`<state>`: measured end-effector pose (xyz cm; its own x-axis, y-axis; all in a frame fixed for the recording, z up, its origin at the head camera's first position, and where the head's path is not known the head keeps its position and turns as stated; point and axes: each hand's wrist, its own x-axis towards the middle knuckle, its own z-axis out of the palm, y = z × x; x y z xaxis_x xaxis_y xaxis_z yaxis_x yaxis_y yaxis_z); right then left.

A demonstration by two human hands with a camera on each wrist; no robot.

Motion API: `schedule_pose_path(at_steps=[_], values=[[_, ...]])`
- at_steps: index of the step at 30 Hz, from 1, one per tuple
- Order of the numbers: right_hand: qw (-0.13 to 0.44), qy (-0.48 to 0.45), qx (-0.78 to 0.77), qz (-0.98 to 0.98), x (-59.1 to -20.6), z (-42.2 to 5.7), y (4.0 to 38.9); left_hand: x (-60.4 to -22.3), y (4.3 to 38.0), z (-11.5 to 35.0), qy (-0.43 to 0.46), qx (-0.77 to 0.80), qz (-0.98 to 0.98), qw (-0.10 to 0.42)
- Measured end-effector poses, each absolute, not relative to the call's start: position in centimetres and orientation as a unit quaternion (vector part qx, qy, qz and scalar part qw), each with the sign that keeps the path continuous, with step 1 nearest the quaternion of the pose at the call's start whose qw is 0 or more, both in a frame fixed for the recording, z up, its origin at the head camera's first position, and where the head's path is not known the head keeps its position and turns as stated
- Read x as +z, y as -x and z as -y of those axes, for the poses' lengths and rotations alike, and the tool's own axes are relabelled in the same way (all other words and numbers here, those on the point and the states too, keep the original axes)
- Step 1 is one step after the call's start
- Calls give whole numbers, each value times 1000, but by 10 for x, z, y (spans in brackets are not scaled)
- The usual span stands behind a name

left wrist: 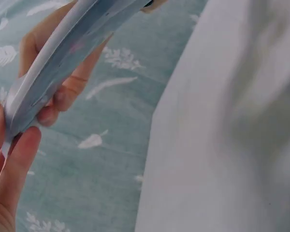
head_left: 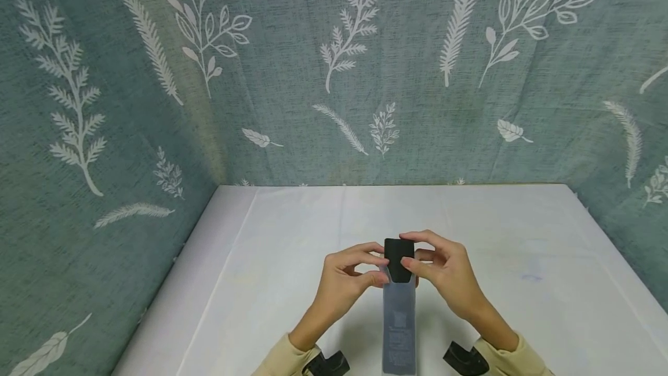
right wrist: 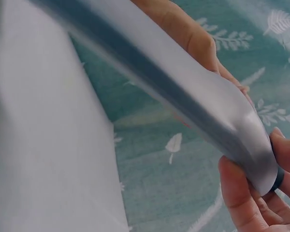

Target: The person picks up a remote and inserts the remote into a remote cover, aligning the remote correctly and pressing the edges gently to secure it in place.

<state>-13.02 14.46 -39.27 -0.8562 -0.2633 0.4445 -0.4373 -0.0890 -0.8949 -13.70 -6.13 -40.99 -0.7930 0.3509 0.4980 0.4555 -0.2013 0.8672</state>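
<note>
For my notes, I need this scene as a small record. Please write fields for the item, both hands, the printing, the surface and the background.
Item: long grey-blue item with a black end piece
Left hand: holds the left edge, at the end piece
Right hand: grips the end piece from the right
Printing: small print on the grey-blue part, too small to read
Surface: white tabletop
Background: green cloth with white leaf patterns
</note>
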Motion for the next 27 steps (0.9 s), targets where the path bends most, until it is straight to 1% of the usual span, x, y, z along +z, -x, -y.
schedule_pose_path(at_steps=[2,7,9,10,13,16,22,27], values=[[62,-257,690,674,-392,-144,129,-406,136,61,323,-707,628,38],[45,-249,693,676,-389,-142,128,-403,136,63,317,-679,662,10],[37,-248,697,671,-388,-141,127,-406,139,64,339,-638,692,21],[33,-248,698,671,-388,-142,127,-406,140,65,353,-615,704,33],[26,-249,695,674,-386,-142,127,-406,143,67,394,-538,739,94],[17,-247,687,683,-385,-142,126,-406,144,67,427,-508,735,138],[19,-266,675,688,-382,-140,125,-401,145,65,457,-543,685,164],[23,-269,678,684,-383,-138,125,-389,141,63,454,-550,671,204]])
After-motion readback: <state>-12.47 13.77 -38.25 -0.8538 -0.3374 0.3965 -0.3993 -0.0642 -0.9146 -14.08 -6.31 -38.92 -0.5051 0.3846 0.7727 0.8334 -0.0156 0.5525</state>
